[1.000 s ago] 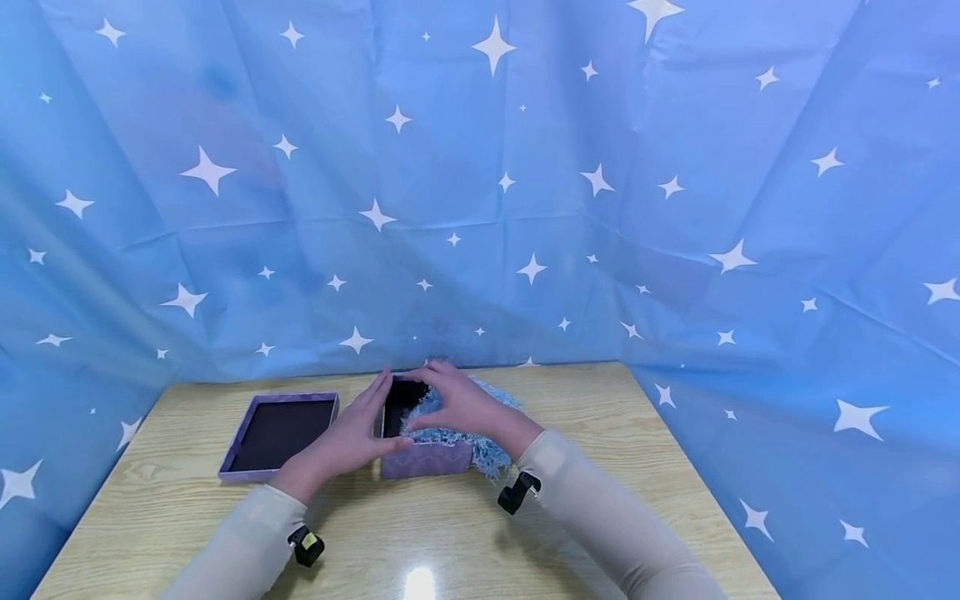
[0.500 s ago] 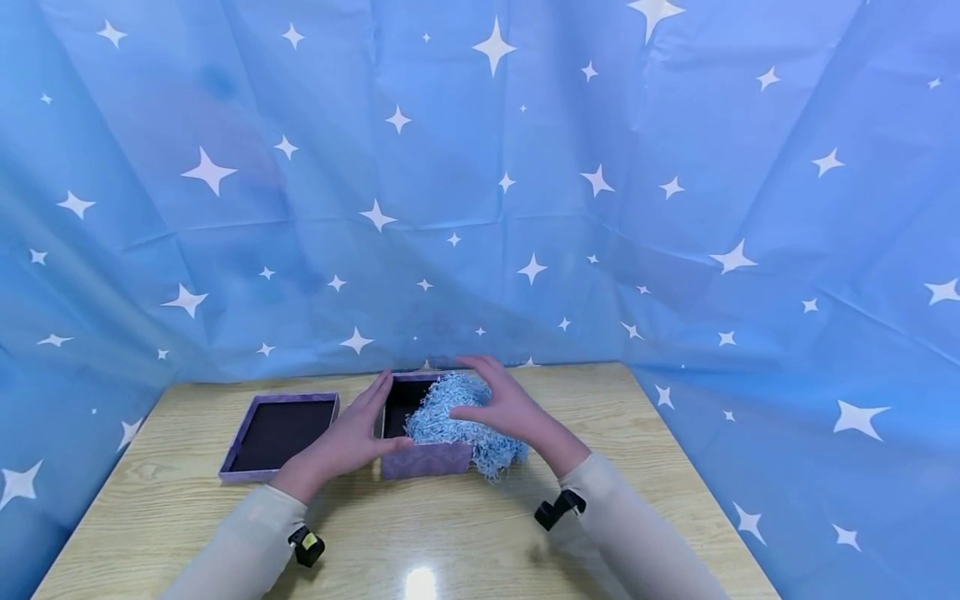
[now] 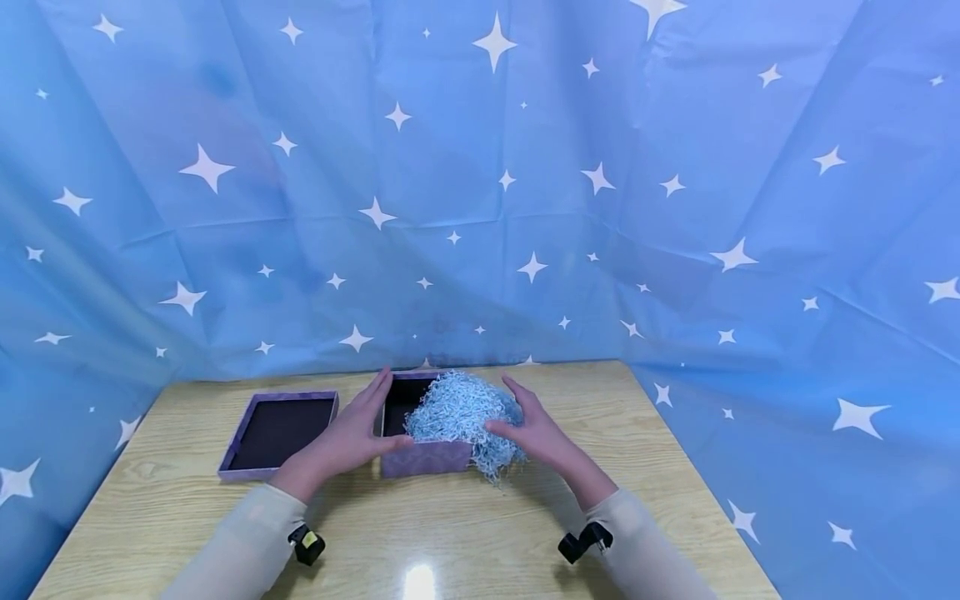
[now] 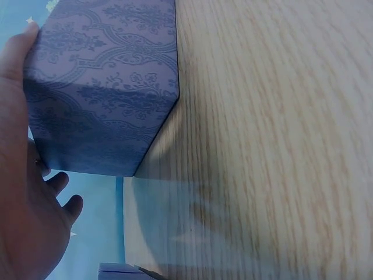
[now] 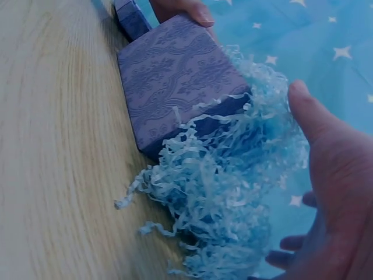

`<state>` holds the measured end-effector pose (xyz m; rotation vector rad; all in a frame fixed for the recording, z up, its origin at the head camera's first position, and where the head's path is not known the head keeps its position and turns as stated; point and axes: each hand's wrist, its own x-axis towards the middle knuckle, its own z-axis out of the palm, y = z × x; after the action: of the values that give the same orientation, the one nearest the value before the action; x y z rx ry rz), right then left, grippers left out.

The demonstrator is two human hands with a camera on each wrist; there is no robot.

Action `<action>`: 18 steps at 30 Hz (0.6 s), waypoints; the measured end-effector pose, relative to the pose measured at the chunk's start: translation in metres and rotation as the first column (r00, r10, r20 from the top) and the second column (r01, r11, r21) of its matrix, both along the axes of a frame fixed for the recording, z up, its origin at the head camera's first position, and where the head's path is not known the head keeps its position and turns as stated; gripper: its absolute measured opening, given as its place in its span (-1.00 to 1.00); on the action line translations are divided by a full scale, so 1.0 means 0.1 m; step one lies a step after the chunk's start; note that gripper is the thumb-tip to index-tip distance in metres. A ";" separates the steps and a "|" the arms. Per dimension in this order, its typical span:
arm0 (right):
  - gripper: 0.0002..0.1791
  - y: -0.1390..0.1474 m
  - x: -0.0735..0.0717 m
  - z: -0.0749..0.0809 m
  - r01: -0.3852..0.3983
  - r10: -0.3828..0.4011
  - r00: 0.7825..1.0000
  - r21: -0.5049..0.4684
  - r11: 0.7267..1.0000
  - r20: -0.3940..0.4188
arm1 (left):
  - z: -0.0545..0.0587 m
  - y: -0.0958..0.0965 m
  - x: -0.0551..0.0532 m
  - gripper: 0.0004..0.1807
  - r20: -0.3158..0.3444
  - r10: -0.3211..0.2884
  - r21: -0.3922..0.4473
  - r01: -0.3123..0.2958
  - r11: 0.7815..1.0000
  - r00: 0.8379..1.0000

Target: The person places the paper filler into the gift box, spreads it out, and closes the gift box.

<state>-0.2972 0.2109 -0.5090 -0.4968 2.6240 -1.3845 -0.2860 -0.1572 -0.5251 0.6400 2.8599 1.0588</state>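
Observation:
A purple patterned box (image 3: pixel 427 460), dark inside, stands uncovered on the table. My left hand (image 3: pixel 348 429) spans its left end, thumb over the front rim and fingers at the far left corner. The left wrist view has that thumb (image 4: pixel 22 49) at the box's top edge. Light blue shredded paper (image 3: pixel 457 408) heaps in the box's right part and spills over its right side onto the table. Beside this spill is my right hand (image 3: pixel 536 429), fingers spread, thumb near the shreds. In the right wrist view, the right thumb (image 5: pixel 312 111) points at the loose shreds (image 5: pixel 204 186).
Left of the box lies its matching shallow lid (image 3: pixel 281 433), dark inside facing up. The wooden table (image 3: pixel 450 533) meets a blue star-patterned cloth (image 3: pixel 450 208) right behind the box. Both wrists carry small black cameras.
My right hand has moved off the box's top, out to the right and slightly down, uncovering the paper heap. The left hand and the box have stayed in place.

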 end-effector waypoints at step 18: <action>0.14 -0.27 -0.07 -0.16 0.033 -0.010 0.989 -0.157 0.987 0.146 | 0.02 -0.01 0.00 0.41 0.019 -0.008 0.017 0.007 1.000 1.000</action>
<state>-0.3046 0.1838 -0.5246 -0.3713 2.4245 -1.5813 -0.2861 -0.1584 -0.5236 0.6374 2.8332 1.0830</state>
